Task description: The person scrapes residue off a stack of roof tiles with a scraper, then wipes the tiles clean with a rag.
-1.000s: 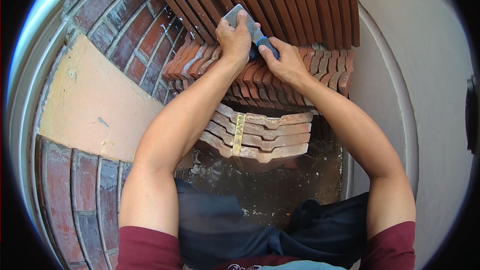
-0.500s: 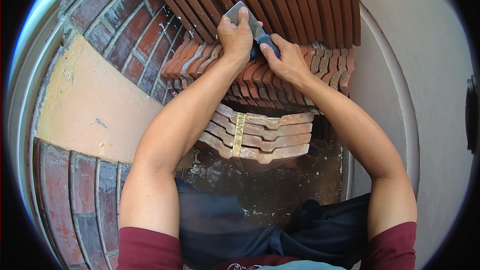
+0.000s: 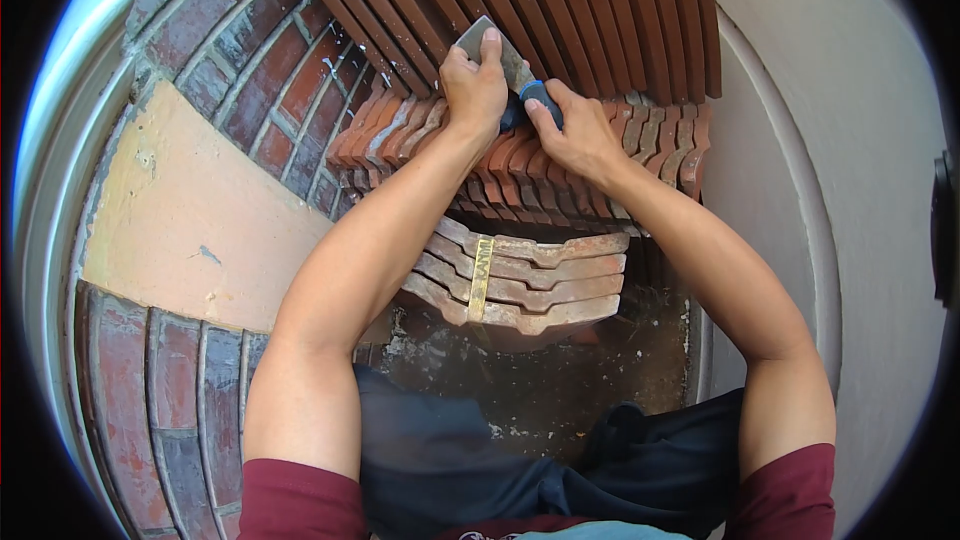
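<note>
A putty knife with a wide metal blade and a blue and black handle slants between my hands in front of the brown slats. My left hand is closed on the blade, thumb laid along its face. My right hand is wrapped around the handle, the thumb on top. A dark object shows partly between the hands; its kind is hidden. Just below my hands stands a row of reddish clay tiles, packed on edge. Nearer me lies a stack of several tiles bound with a yellow printed strap.
Brown ribbed slats rise behind the tiles. A brick wall with a plain peach patch runs along the left, beside a pale pipe. A smooth grey wall closes the right side. The floor is dark and speckled.
The whole view has shifted slightly, so things sit a little lower. Both hands keep the same grip on the putty knife.
</note>
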